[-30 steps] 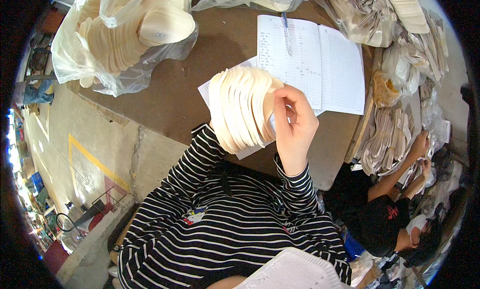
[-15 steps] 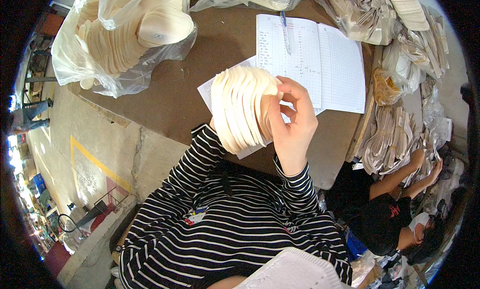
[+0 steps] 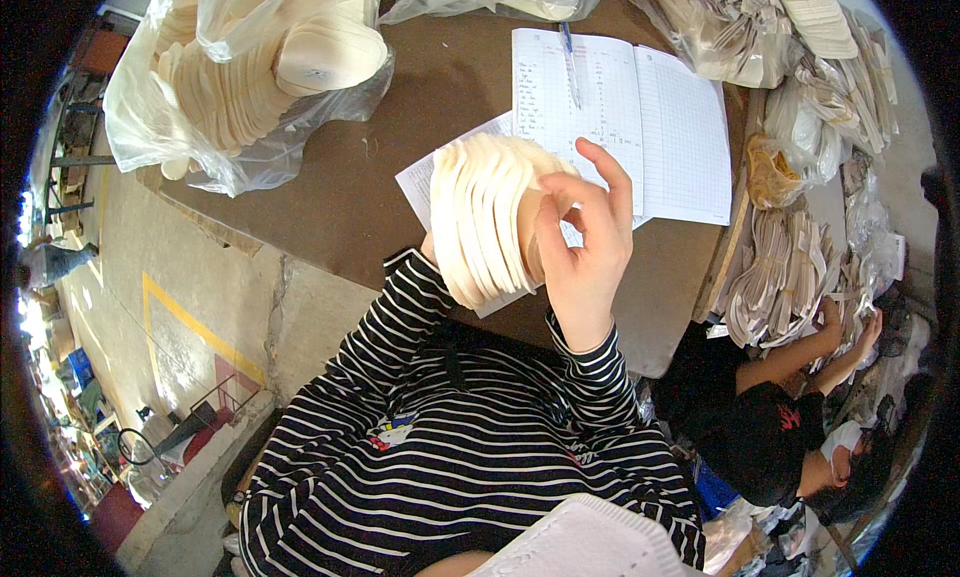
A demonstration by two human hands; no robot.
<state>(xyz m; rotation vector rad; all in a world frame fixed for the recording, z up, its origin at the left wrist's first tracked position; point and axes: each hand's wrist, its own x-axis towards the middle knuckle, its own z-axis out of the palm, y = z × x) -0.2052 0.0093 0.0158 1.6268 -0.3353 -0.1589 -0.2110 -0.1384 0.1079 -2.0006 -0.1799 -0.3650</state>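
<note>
In the head view, the only one I have, the stack of cream-coloured flat pieces is in front of my chest, at the near part of the brown table. My left hand is mostly hidden behind it, so I cannot tell how its fingers close. My right hand is at the right end of the stack: the thumb and one bent fingertip come near each other at the edge of a piece, and another finger is raised apart — whether they pinch something, I cannot tell.

I judge that I am going through the pieces one by one. The next move probably calls for separating one thin edge from its neighbour, while the rest stays together.

Around me, the open notebook lies beyond the stack, with a pen on it. The stack covers part of the loose paper. At upper left stands a clear plastic bag with similar pieces; at right, a co-worker reaches near some bundles. Nothing blocks my right hand — only the stack hides my left.
</note>
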